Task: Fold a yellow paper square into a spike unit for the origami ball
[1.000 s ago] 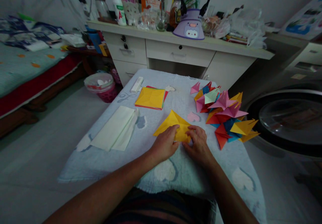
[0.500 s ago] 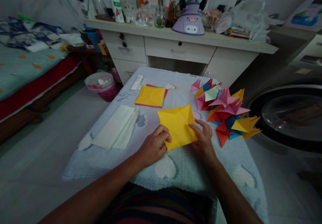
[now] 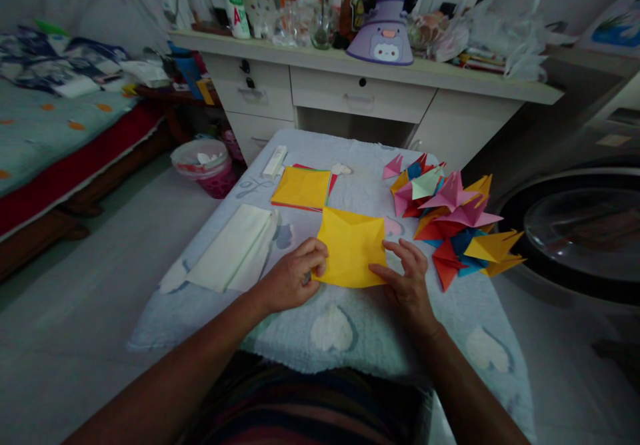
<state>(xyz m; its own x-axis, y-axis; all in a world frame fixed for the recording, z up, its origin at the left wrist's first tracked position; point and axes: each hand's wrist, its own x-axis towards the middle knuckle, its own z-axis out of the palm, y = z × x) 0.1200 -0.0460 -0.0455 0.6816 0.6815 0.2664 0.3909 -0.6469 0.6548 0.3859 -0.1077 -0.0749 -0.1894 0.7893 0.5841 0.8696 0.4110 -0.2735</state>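
Note:
A square of yellow origami paper (image 3: 351, 246), with faint creases across it, is held over the cloth-covered table (image 3: 300, 328). My left hand (image 3: 297, 272) pinches its left edge near the lower corner, fingers curled. On the opposite side, my right hand (image 3: 407, 278) has thumb and fingers at the right edge, gripping it. Behind the sheet lies a stack of coloured paper squares (image 3: 301, 188), yellow on top. To the right sits a pile of folded paper cranes (image 3: 450, 212) in pink, red, blue, orange and pale green.
A folded whitish cloth or tissue (image 3: 233, 248) lies left of my left hand. Near the table's back left is a small white box (image 3: 275, 162). Beyond stands a white desk (image 3: 365, 95) with jars and a purple visor (image 3: 383, 35). A pink bin (image 3: 213, 172) is on the floor.
The yellow paper has turned slightly clockwise and its lower edge is more level. My left hand has shifted left and a little up; my right hand has moved slightly right. The view has shifted slightly.

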